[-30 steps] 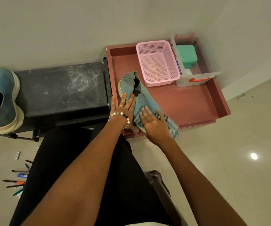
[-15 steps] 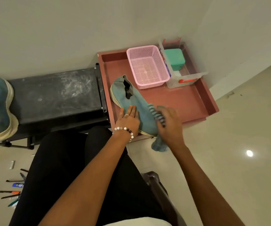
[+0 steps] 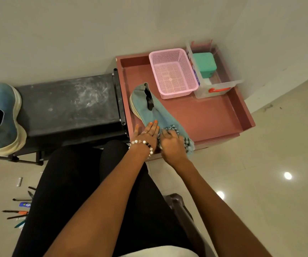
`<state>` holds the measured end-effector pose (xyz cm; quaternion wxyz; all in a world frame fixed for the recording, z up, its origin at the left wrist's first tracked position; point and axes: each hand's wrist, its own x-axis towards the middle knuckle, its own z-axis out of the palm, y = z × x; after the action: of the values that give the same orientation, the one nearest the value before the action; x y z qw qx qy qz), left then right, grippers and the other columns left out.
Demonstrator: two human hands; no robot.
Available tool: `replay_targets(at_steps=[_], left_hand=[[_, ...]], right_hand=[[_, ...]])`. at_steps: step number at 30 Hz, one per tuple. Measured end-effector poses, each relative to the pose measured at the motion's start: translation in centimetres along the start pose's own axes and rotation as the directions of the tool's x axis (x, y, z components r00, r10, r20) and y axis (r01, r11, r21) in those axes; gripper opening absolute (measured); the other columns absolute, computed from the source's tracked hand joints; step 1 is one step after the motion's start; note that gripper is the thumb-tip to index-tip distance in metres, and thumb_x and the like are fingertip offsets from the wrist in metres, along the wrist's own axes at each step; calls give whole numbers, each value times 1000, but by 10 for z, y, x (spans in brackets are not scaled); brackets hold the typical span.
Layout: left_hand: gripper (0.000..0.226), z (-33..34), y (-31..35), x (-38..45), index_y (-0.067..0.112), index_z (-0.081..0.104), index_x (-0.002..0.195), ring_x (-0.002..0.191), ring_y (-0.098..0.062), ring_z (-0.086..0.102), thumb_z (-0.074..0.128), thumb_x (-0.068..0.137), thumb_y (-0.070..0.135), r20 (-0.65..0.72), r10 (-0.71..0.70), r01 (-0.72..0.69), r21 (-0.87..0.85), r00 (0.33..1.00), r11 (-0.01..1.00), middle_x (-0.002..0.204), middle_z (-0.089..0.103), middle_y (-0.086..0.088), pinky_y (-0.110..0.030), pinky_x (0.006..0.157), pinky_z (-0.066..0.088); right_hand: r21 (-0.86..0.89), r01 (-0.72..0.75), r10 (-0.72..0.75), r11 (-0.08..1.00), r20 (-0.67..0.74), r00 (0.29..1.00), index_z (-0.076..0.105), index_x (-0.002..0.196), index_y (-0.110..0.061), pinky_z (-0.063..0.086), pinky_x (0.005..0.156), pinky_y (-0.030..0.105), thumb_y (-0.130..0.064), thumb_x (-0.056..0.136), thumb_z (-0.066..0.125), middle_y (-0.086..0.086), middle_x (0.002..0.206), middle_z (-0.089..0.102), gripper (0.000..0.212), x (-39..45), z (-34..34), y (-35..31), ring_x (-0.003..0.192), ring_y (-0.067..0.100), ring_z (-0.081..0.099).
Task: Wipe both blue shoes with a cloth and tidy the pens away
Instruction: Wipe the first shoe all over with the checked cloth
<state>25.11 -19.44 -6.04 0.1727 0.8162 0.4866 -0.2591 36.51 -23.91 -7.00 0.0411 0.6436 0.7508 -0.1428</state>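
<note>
One blue shoe [image 3: 150,106] lies on the red tray [image 3: 212,117], heel toward the wall. My left hand [image 3: 145,135] rests flat on its near side, fingers together, holding it down. My right hand [image 3: 170,145] presses a checked cloth [image 3: 187,140] onto the toe of that shoe. The second blue shoe [image 3: 2,117] stands on the black bench [image 3: 66,106] at the far left. Several pens [image 3: 17,210] lie scattered on the floor at lower left, beside my leg.
A pink mesh basket [image 3: 173,73] and a clear plastic box [image 3: 218,86] holding a green container [image 3: 204,64] stand at the back of the tray by the wall. A dark chair edge [image 3: 179,206] shows under my right arm. Tiled floor lies to the right.
My right hand has swept the cloth from the shoe's right side back up over its toe. My left hand stays flat on the shoe.
</note>
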Motion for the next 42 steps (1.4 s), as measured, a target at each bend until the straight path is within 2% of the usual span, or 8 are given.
replay_targets(at_steps=[16, 21, 27, 29, 31, 34, 36, 42], left_hand=[[76, -2, -2, -2, 13, -13, 152, 147, -16, -16, 37, 96, 5, 35, 16, -18, 34, 999, 999, 156, -28, -1, -55, 115, -6], [72, -1, 0, -2, 13, -12, 152, 147, -16, -16, 34, 97, 8, 28, 17, -18, 41, 999, 999, 157, -27, -1, -56, 115, -6], [78, 3, -3, 3, 15, -13, 152, 146, -15, -17, 42, 96, 11, 34, 11, -12, 14, 999, 1000, 156, -28, 1, -54, 114, -7], [83, 1, -2, 2, 13, -14, 152, 146, -16, -18, 44, 93, 5, 31, 16, -16, 12, 999, 1000, 156, -29, -1, -55, 115, -6], [78, 1, -1, 0, 14, -11, 153, 147, -16, -16, 40, 94, 7, 10, 16, -16, 7, 1000, 1000, 157, -26, 0, -56, 114, -5], [69, 0, 4, 1, 12, 4, 154, 149, -18, -1, 40, 95, 9, -102, -12, 10, -20, 995, 1000, 161, -9, -2, -53, 115, -4], [61, -4, 5, 3, 8, 21, 151, 147, -22, 16, 44, 95, 9, -232, -4, 0, -19, 973, 1000, 161, 11, -6, -50, 117, -1], [65, -3, -1, 6, 8, 1, 153, 149, -24, -3, 35, 98, 6, -246, -64, 42, -91, 967, 995, 161, -12, -8, -47, 117, -4]], right_hand=[[-23, -45, 46, 999, 32, 998, 42, 140, -16, 27, 100, 40, -7, 90, 43, -3, 149, 36, 50, -20, -5, 10, 135, 21, 30], [-155, -121, 123, 981, 8, 992, 65, 112, -15, 28, 101, 44, -9, 90, 46, 2, 126, 56, 29, -26, -11, 0, 122, 25, 43], [354, -200, 211, 914, 9, 977, 66, 109, -6, 47, 86, 40, 4, 78, 56, 14, 108, 66, 34, -1, -6, -5, 105, 34, 58], [640, -215, 122, 738, 187, 975, 66, 114, -8, 48, 88, 23, 7, 83, 52, 5, 113, 66, 38, -11, -24, 27, 105, 18, 61], [886, -333, 131, 323, 306, 943, 68, 105, -6, 51, 78, 18, 12, 86, 51, 2, 99, 68, 31, -23, -48, 50, 92, 13, 63], [941, -255, 336, -223, 320, 886, 63, 95, -2, 56, 73, 34, 1, 85, 60, 13, 87, 67, 11, -23, -65, 77, 81, 25, 65], [853, -115, 358, -509, 332, 873, 57, 112, 5, 53, 84, 46, -15, 76, 71, 21, 101, 64, 44, -18, -72, 85, 92, 32, 63], [619, 39, 162, -785, 144, 976, 45, 130, 7, 46, 83, 67, -46, 78, 62, 27, 129, 52, 76, 14, -87, 76, 115, 41, 53]])
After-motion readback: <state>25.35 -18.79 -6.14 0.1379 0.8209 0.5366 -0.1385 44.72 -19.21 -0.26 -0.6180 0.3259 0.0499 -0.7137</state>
